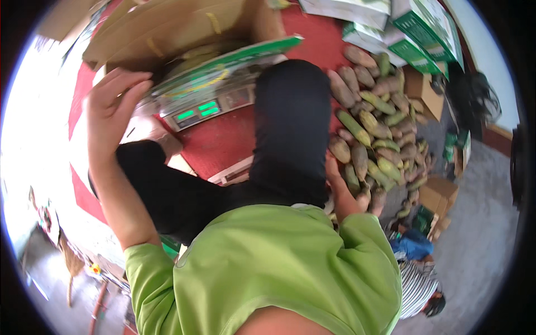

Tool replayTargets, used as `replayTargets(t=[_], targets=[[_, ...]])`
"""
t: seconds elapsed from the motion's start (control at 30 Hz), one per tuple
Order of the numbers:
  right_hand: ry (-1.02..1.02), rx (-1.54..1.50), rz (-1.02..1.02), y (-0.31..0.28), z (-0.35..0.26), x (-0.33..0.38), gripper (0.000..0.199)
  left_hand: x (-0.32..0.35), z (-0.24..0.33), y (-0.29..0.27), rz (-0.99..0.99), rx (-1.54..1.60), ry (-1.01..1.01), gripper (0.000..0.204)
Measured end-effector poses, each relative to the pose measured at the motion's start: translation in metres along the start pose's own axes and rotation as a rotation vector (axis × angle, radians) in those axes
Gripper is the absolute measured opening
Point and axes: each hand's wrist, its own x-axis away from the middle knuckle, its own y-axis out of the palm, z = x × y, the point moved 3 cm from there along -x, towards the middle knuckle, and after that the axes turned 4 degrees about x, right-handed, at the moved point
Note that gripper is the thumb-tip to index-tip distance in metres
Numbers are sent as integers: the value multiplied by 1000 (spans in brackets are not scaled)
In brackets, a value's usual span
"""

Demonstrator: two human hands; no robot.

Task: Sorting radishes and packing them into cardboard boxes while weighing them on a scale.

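Observation:
My left hand is raised at the upper left with its fingers spread, the fingertips next to the edge of a green-and-white carton flap. The flap belongs to an open cardboard box resting on a weighing scale with green lit displays. My right hand reaches past my knee in black trousers into a pile of green-brown plantains. Its fingers are partly hidden among the fruit, so its grip is unclear. My green shirt fills the lower middle.
The scale stands on a red mat. Green-and-white cartons are stacked at the top right, and small brown boxes lie beside the fruit pile. Grey floor stretches to the right. Striped cloth and a blue item lie at lower right.

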Motion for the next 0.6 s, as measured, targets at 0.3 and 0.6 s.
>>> replayTargets(t=[0.3, 0.6], targets=[[-338, 647, -297, 28, -96, 73, 17, 10, -17, -7, -21, -150, 45, 14], [31, 813, -449, 28, -38, 84, 17, 5, -35, -7, -30, -228, 37, 16]])
